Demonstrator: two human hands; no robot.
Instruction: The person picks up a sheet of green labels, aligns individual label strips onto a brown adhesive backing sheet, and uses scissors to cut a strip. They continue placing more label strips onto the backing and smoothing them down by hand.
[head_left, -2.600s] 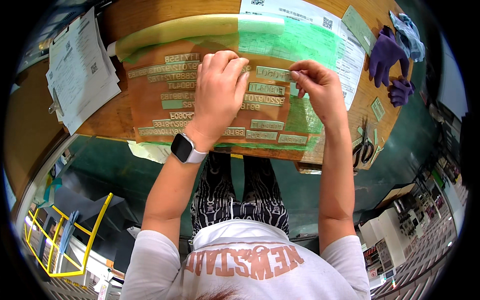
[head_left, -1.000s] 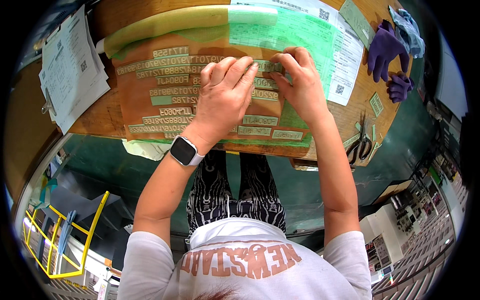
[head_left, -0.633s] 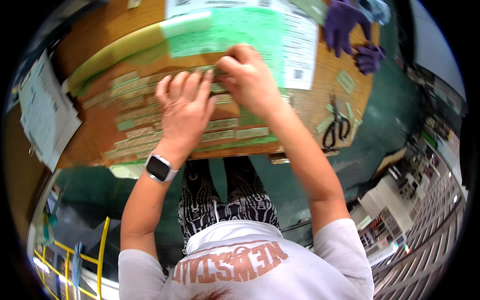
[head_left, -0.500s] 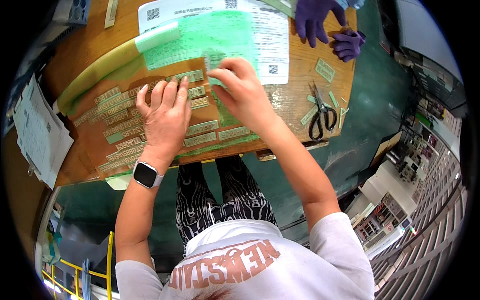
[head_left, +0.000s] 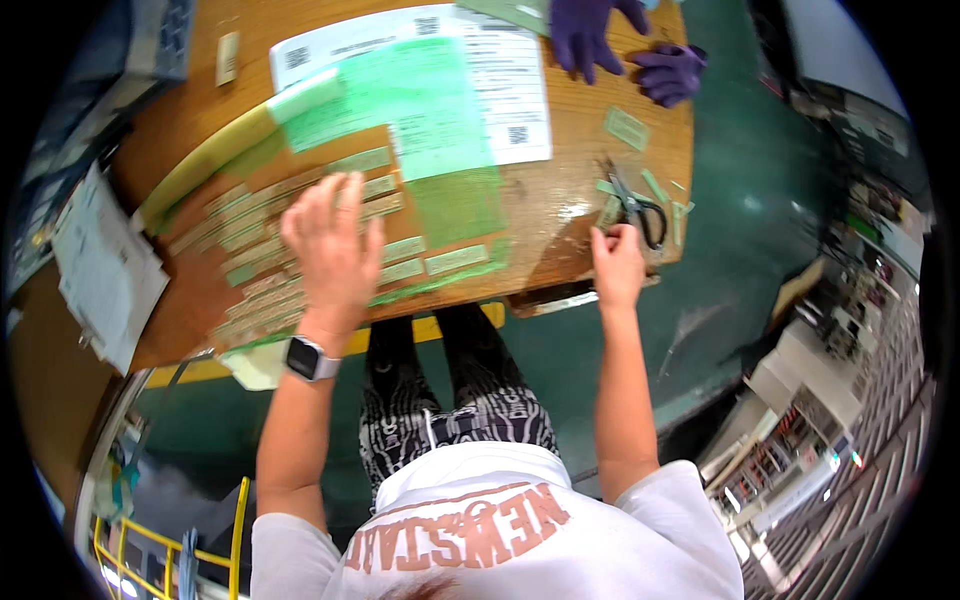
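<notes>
The left hand (head_left: 333,245) lies flat, fingers spread, pressing down on the brown sheet (head_left: 205,290) that carries rows of small pale green labels (head_left: 455,259) near the front edge of the wooden bench (head_left: 580,120). The right hand (head_left: 617,262) is out to the right, at the bench's front edge, its fingers loosely curled and holding nothing, their tips just short of the black-handled scissors (head_left: 640,208) that lie among a few cut green strips (head_left: 626,128).

By the look of it, the step in hand is a change of tool: one hand keeps the label sheet pinned while the other goes for the scissors. The next move calls for getting thumb and finger into the scissor loops, which point toward the person, and lifting the blades clear of the loose strips without scattering them, while the left palm holds the sheet steady.

Much is hard to make out. The labels under the left palm are hidden, and the whole sheet is blurred, so its rows cannot be counted. Whether the right fingertips touch the scissor handles or only hover beside them cannot be told. At the far edge a green sheet (head_left: 400,100) overlaps a white printed form (head_left: 500,90), and two purple-gloved hands (head_left: 600,35) of another person are cut off by the rim. The paper stack (head_left: 100,270) at left curves away into the fisheye's edge
</notes>
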